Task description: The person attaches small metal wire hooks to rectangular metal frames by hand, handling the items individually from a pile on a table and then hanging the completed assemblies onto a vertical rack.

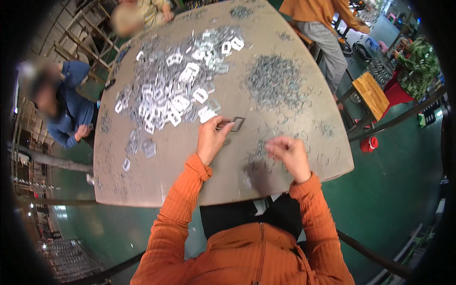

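My left hand (212, 137) pinches a small dark rectangular metal frame (239, 124) by one edge, just above the table. To its right my right hand (289, 154) is raised over the tabletop with thumb and fingers pressed together; what they hold, if anything, is too small and blurred to name. Loose thin curved wire pieces (259, 151) are scattered on the table beside that hand. Beyond my left hand lies a wide heap of shiny flat metal frames (180, 102). A dense pile of small dark curved wire pieces (274, 80) lies beyond my right hand.
The brown table (223, 183) has its near edge at my waist. A person in blue (71, 107) sits at the left side, another (152, 9) at the far edge. Someone in an orange top (316, 12) is at the far right, near a wooden stool (370, 95) and a red container (368, 144).
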{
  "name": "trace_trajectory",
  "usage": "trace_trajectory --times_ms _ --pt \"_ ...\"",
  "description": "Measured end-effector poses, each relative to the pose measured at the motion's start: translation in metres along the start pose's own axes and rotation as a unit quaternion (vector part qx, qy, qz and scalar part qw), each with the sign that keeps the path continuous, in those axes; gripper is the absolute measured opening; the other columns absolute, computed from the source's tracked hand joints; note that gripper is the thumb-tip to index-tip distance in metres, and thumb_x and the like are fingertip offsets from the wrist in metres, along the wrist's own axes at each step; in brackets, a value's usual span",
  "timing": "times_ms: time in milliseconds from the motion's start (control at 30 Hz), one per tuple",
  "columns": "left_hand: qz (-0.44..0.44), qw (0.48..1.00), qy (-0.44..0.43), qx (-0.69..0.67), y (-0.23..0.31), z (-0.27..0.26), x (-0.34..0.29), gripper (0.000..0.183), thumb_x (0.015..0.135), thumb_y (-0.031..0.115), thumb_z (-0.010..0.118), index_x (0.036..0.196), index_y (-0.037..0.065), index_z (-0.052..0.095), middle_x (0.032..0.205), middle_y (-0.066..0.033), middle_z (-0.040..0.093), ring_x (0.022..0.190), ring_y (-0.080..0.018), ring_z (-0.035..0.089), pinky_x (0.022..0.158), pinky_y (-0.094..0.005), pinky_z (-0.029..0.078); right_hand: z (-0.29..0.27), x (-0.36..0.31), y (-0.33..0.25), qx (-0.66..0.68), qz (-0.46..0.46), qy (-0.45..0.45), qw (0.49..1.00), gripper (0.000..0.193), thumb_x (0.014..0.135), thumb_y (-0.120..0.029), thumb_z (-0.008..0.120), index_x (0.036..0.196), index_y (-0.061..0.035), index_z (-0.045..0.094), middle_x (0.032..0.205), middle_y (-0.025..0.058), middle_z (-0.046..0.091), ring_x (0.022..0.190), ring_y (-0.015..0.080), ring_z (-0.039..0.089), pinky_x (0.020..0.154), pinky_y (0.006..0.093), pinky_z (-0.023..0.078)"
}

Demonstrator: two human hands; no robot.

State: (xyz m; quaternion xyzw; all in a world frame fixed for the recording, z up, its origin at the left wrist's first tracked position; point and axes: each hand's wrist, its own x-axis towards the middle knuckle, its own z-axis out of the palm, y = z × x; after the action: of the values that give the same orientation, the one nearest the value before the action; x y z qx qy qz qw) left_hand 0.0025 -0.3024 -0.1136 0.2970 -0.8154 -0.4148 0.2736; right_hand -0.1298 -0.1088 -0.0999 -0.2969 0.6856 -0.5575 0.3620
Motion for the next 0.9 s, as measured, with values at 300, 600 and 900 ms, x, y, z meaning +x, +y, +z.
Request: trace_trajectory --times_ms 300,600,900 --pt "0.026 0.997 0.061 -0.051 0.037 -0.023 -0.076 0.009 0.078 0.004 0.069 0.085 -0.001 0.066 0.079 -0.0100 0.066 0.062 -0.0146 0.063 0.055 -0.0261 0.049 0.052 0.001 -0.033 0.141 0.020 -0.067 0.987 0.014 0.084 -0.016 0.067 0.088 -0.0023 0.066 0.072 -0.0024 0.061 0.061 0.0030 0.050 0.052 0.0190 0.036" --pt "0.113 0.992 0.063 -0.006 0.041 -0.014 -0.081 0.012 0.076 -0.001 0.070 0.089 0.001 0.068 0.079 -0.0079 0.065 0.064 -0.0133 0.060 0.058 -0.0242 0.048 0.050 -0.003 -0.023 0.203 0.041 -0.036 0.978 0.013 0.085 -0.015 0.067 0.087 -0.0024 0.066 0.070 -0.0037 0.059 0.059 0.0028 0.046 0.053 0.0185 0.035" --pt "0.172 0.964 0.070 0.190 -0.025 -0.015 -0.001 0.018 0.085 0.015 0.063 0.095 0.000 0.066 0.090 -0.0137 0.065 0.083 -0.0310 0.061 0.075 -0.0373 0.048 0.041 -0.032 0.002 0.051 -0.159 0.132 0.977 0.006 0.082 -0.003 0.066 0.085 0.0016 0.064 0.077 0.0021 0.058 0.066 0.0089 0.049 0.063 0.0220 0.041"
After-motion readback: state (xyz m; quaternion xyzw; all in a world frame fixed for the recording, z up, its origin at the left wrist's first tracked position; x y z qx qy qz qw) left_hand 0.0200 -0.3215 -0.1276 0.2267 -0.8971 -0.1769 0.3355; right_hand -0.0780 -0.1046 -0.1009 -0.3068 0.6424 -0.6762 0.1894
